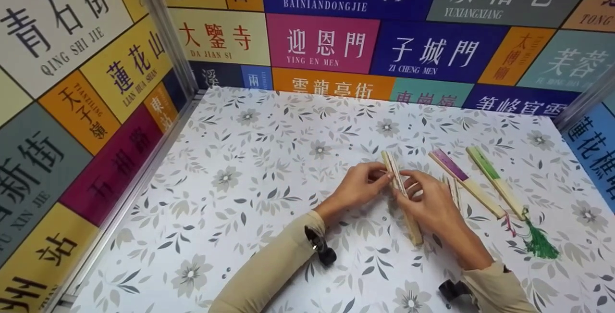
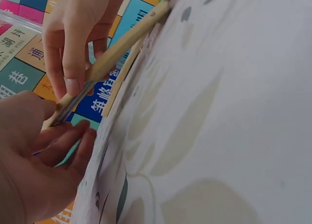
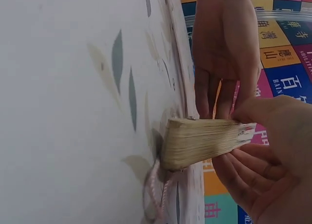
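A folded wooden folding fan (image 1: 412, 226) slants over the table between both hands, its ribs stacked close together in the right wrist view. Near its upper end my left hand (image 1: 358, 185) pinches it between thumb and fingers. Lower along the opposite side, my right hand (image 1: 432, 202) grips it with thumb and fingers. The fan's ribbed end (image 3: 195, 141) sits low by the tabletop, with a pink cord (image 3: 155, 187) hanging beside it. Partly hidden behind the right hand lies another folded fan (image 1: 454, 190).
To the right lie a purple-and-wood folded fan (image 1: 463, 176) with a pink tassel and a green-and-wood folded fan (image 1: 492, 173) with a green tassel (image 1: 540, 242). A floral cloth (image 1: 226, 178) covers the table. Panels with street names (image 1: 322, 43) stand behind and at the left.
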Tool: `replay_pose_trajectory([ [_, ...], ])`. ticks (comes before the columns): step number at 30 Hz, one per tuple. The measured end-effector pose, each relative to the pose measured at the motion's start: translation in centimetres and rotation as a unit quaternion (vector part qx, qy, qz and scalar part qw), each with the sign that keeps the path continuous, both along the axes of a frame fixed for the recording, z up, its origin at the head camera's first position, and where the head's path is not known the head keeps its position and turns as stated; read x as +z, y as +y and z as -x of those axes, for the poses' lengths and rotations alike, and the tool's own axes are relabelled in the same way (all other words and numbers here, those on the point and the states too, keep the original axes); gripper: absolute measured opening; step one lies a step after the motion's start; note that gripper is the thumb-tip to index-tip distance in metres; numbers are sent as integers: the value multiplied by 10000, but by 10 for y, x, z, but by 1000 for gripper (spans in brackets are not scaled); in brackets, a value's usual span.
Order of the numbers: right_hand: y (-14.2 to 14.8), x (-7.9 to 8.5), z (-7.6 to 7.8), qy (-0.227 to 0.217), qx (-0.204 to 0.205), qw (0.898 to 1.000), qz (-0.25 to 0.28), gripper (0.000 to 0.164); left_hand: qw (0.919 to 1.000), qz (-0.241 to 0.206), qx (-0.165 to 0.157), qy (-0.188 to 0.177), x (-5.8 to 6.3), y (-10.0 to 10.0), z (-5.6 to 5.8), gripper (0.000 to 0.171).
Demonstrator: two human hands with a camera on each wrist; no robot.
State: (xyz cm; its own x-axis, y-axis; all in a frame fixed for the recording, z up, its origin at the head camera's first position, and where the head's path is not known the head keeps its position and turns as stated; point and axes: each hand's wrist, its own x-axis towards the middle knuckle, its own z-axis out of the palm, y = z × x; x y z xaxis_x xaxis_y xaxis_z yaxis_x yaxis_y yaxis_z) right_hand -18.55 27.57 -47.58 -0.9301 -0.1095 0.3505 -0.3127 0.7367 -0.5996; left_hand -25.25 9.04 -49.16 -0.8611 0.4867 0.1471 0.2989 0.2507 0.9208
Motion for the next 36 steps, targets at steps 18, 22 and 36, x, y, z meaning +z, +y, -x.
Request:
replay_pose_trajectory([
  [18,-23,38,-2,879,214,9864,1372,25,9429,-3173,-412,-926,28,-11,2,30],
  [22,-33,53,-8,953,146,9829,1570,19,9343,-3417,-415,-927,31,-14,4,31],
  [36,-45,64,0,953,519,9671,2302,13,9378,-3397,-163,-693,34,-23,12,30],
])
